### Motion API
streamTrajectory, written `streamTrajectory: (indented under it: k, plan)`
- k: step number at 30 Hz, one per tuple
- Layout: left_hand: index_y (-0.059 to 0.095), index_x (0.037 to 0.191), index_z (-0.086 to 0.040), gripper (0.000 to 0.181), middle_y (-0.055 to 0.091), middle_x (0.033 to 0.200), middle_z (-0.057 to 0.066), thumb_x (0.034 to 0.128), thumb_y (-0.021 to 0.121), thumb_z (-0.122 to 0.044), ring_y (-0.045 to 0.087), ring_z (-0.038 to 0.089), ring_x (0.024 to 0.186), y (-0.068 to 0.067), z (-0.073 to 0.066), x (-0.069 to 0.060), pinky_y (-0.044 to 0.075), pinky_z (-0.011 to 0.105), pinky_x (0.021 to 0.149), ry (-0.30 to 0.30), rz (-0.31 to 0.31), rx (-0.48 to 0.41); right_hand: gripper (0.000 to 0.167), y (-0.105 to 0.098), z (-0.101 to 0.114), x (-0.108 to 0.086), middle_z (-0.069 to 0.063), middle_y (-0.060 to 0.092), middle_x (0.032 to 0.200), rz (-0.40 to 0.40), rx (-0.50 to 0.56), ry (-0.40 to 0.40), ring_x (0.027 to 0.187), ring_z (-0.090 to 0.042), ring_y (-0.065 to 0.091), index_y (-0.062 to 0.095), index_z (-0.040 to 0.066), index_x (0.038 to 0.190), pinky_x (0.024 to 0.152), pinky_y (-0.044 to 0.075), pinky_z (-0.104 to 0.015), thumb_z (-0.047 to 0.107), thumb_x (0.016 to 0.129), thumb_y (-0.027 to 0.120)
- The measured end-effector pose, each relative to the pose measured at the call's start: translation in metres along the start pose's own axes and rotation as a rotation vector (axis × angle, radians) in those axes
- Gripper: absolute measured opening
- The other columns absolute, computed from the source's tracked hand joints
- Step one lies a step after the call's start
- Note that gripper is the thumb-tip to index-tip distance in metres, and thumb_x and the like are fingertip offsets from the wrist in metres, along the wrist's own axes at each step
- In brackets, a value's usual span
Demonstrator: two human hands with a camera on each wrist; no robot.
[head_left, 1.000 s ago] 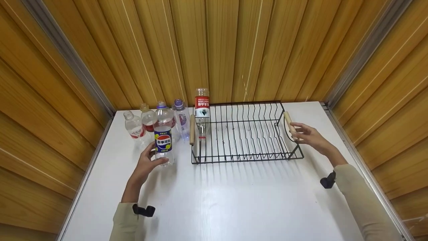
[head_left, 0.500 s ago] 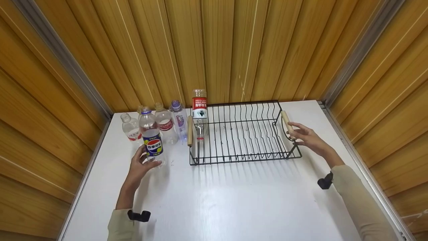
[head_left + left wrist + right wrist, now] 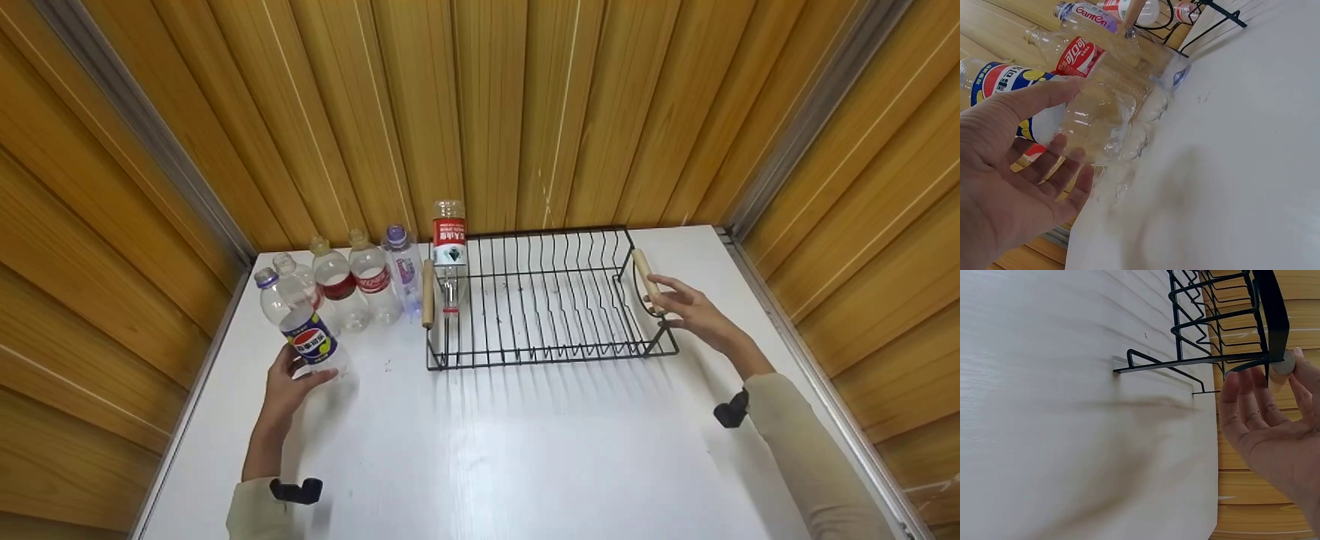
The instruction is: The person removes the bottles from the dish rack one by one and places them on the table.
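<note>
My left hand (image 3: 289, 386) grips a clear plastic Pepsi bottle (image 3: 309, 339) around its lower part, thumb on one side and fingers on the other. The bottle leans to the left, its blue label facing me; the left wrist view shows its clear base (image 3: 1098, 121) near the tabletop. At the right, my right hand (image 3: 697, 311) holds the wooden handle (image 3: 643, 274) of a black wire rack (image 3: 480, 365) between thumb and fingers. The right wrist view shows the handle's round end (image 3: 1283, 367) at the thumb. An upside-down bottle with a red-and-white label (image 3: 450, 240) stands in the rack's left end.
Several empty bottles stand at the back left: two with red labels (image 3: 339, 286) (image 3: 373, 280), a purple-necked one (image 3: 405, 266), and another (image 3: 287, 264) partly behind the Pepsi bottle. A second wooden handle (image 3: 428, 294) is on the rack's left side. Wood-patterned walls (image 3: 495, 112) enclose the white table (image 3: 480, 465).
My left hand has carried the Pepsi bottle leftward past the red-labelled bottles, and it now tilts left. My right hand has stayed at the rack's handle.
</note>
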State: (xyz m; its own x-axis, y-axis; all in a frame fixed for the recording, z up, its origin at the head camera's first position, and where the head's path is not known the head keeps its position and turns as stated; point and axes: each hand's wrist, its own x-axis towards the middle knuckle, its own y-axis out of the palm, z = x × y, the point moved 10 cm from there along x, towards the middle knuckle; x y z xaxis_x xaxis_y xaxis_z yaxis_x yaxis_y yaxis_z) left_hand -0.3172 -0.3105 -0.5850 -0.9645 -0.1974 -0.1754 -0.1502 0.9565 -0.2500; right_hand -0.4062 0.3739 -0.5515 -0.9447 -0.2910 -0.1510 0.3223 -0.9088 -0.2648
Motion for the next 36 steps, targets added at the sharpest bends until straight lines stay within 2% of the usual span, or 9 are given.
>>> streamTrajectory:
  k: [3,7,11,16,24,28,31,33,36]
  plan:
    - [0.021,0.162,-0.010,0.100,0.035,0.162,0.018,0.0829,0.083,-0.008,0.037,0.036,0.145,-0.008,0.007,0.002,0.036,0.050,0.120,-0.013,-0.010,0.028,0.060,0.000,0.002,0.000,0.009,0.061,0.135,0.000,-0.001,0.001,0.118,0.001,0.058,0.029,0.013,0.161,0.099,0.051,-0.034,0.030,0.108,0.051]
    - [0.020,0.162,-0.006,0.100,0.034,0.161,0.022,0.0821,0.081,-0.002,0.036,0.040,0.146,-0.016,0.017,0.003,0.035,0.052,0.121,-0.023,-0.032,0.078,0.061,0.001,0.003,0.000,0.018,0.062,0.126,0.000,-0.006,0.003,0.118,-0.001,0.058,0.029,0.012,0.161,0.099,0.051,-0.034,0.031,0.108,0.052]
    - [0.021,0.160,-0.003,0.098,0.033,0.161,0.025,0.0821,0.079,0.002,0.035,0.043,0.148,-0.020,0.024,0.004,0.033,0.053,0.123,-0.008,-0.055,0.120,0.061,0.001,0.002,-0.001,0.020,0.063,0.123,-0.001,0.004,0.005,0.118,-0.003,0.058,0.029,0.012,0.161,0.096,0.052,-0.030,0.030,0.108,0.052]
    - [0.019,0.160,-0.002,0.098,0.032,0.161,0.027,0.0819,0.078,0.005,0.033,0.045,0.149,-0.024,0.028,0.005,0.031,0.052,0.124,0.020,-0.070,0.133,0.060,0.000,0.001,-0.002,0.010,0.064,0.132,-0.002,0.020,0.008,0.118,-0.003,0.059,0.029,0.012,0.161,0.093,0.054,-0.027,0.029,0.108,0.052]
    - [0.013,0.163,-0.002,0.102,0.032,0.159,0.030,0.0829,0.076,0.007,0.036,0.047,0.145,-0.037,0.032,0.010,0.032,0.053,0.122,0.054,-0.102,0.109,0.060,0.002,0.000,-0.001,0.007,0.064,0.134,-0.004,0.019,0.001,0.119,-0.003,0.059,0.029,0.013,0.161,0.095,0.054,-0.030,0.031,0.108,0.052]
    - [0.021,0.160,0.000,0.094,0.035,0.156,0.030,0.0832,0.076,0.006,0.038,0.046,0.143,-0.044,0.032,0.017,0.035,0.054,0.120,0.076,-0.131,0.110,0.060,0.003,-0.002,-0.003,0.003,0.062,0.138,0.001,0.024,0.009,0.118,0.000,0.057,0.027,0.014,0.162,0.106,0.048,-0.043,0.030,0.109,0.050]
    - [0.025,0.157,0.002,0.090,0.037,0.155,0.031,0.0837,0.077,0.004,0.039,0.047,0.143,-0.052,0.031,0.024,0.035,0.055,0.120,0.087,-0.171,0.127,0.060,0.003,-0.003,-0.003,-0.002,0.059,0.142,0.000,0.017,0.009,0.122,-0.004,0.056,0.027,0.015,0.162,0.110,0.043,-0.053,0.030,0.109,0.050]
    - [0.024,0.158,0.002,0.091,0.036,0.156,0.031,0.0843,0.077,0.003,0.039,0.049,0.143,-0.058,0.031,0.029,0.035,0.055,0.120,0.086,-0.188,0.137,0.059,0.002,-0.003,-0.003,-0.008,0.055,0.145,-0.006,0.007,0.006,0.125,-0.010,0.055,0.028,0.015,0.162,0.109,0.044,-0.052,0.031,0.109,0.049]
    - [0.021,0.159,0.000,0.093,0.034,0.159,0.030,0.0849,0.077,0.002,0.038,0.048,0.145,-0.065,0.032,0.037,0.034,0.055,0.121,0.065,-0.204,0.142,0.059,0.003,-0.003,-0.002,-0.015,0.051,0.149,-0.011,-0.008,0.004,0.128,-0.016,0.052,0.028,0.016,0.162,0.105,0.049,-0.045,0.032,0.109,0.050]
